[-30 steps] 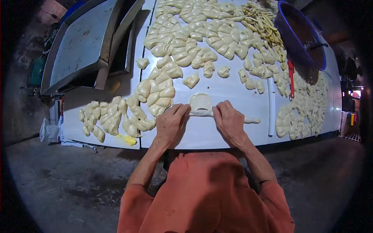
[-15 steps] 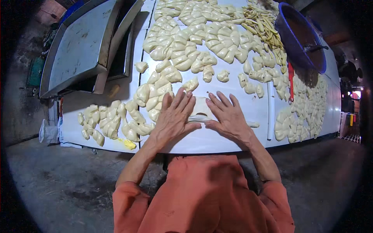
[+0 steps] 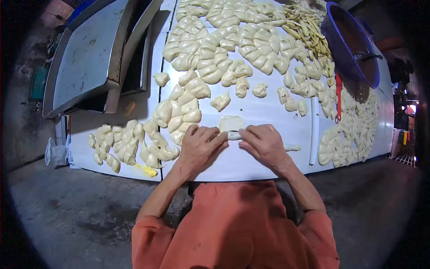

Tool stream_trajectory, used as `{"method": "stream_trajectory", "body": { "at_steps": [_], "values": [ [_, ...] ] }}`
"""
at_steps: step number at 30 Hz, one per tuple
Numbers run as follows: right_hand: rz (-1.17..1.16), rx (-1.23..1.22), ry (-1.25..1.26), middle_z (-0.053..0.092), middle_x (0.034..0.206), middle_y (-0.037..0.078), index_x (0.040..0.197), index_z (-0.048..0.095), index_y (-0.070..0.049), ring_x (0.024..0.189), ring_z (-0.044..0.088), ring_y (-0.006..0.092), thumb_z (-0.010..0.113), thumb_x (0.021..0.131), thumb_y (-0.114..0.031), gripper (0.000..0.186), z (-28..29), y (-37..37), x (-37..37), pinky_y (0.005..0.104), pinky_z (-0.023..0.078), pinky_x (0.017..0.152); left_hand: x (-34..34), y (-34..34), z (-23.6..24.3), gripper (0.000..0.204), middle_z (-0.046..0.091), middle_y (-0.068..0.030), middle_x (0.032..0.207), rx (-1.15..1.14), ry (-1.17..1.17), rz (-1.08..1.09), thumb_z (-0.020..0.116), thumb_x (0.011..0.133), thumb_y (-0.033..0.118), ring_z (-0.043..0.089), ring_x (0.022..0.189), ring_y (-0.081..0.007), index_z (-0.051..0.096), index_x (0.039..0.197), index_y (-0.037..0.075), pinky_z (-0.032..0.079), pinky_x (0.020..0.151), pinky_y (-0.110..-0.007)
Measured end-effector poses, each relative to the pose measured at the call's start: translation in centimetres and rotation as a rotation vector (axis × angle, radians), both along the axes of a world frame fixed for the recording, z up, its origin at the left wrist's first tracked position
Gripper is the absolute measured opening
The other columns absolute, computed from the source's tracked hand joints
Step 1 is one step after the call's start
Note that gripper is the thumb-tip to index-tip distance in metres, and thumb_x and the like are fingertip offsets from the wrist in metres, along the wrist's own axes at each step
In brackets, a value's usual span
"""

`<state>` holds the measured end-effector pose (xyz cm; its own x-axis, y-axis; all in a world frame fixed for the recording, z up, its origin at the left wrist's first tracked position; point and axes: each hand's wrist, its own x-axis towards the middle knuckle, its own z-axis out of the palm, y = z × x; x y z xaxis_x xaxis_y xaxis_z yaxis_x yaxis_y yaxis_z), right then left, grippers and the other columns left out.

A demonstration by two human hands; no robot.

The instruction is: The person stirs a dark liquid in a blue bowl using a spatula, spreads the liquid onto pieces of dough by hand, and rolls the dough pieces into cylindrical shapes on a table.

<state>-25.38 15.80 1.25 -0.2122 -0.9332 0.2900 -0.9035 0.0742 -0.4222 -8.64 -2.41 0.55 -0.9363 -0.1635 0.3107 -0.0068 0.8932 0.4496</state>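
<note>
open tabletop beyond right hand, white rod rightward, dough lumps left

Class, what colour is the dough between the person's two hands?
Pale cream dough; head view.

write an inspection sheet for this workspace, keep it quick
Surface: white tabletop, yellow smear near its left front edge
Job's things: flat dough piece, near edge curled; many dough pieces beyond it and to both sides
Clutter: metal trays at left; white rod, red item and blue basin at right
Hands: left hand and right hand, fingertips at the curled edge
Cables: nothing seen
Surroundings: grey floor; white bag by the table's left side
</note>
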Motion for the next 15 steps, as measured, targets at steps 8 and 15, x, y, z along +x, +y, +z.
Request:
{"method": "stream_trajectory", "body": {
  "at_steps": [8,15],
  "values": [
    [0.026,-0.026,0.050,0.065,0.103,0.006,0.112,0.067,-0.010,0.087,0.064,0.0230,0.077,0.083,-0.023,0.033,-0.4,-0.2,-0.2,0.0377,0.049,0.078,-0.8,0.0,0.4,0.023,0.065,-0.0013,0.100,0.031,0.025,0.044,0.072,0.090,0.025,0.061,0.090,-0.0188,0.072,0.111,0.015,0.043,0.083,-0.040],
    [-0.056,0.020,0.100,0.064,0.107,0.006,0.117,0.067,-0.011,0.095,0.063,0.0239,0.076,0.084,-0.022,0.036,-0.9,-1.0,-1.2,0.0389,0.049,0.078,-1.7,-0.3,-0.1,0.029,0.064,-0.0019,0.106,-0.016,0.045,0.073,0.072,0.087,0.022,0.061,0.092,-0.0199,0.070,0.115,0.017,0.041,0.085,-0.041]
  ]
}}
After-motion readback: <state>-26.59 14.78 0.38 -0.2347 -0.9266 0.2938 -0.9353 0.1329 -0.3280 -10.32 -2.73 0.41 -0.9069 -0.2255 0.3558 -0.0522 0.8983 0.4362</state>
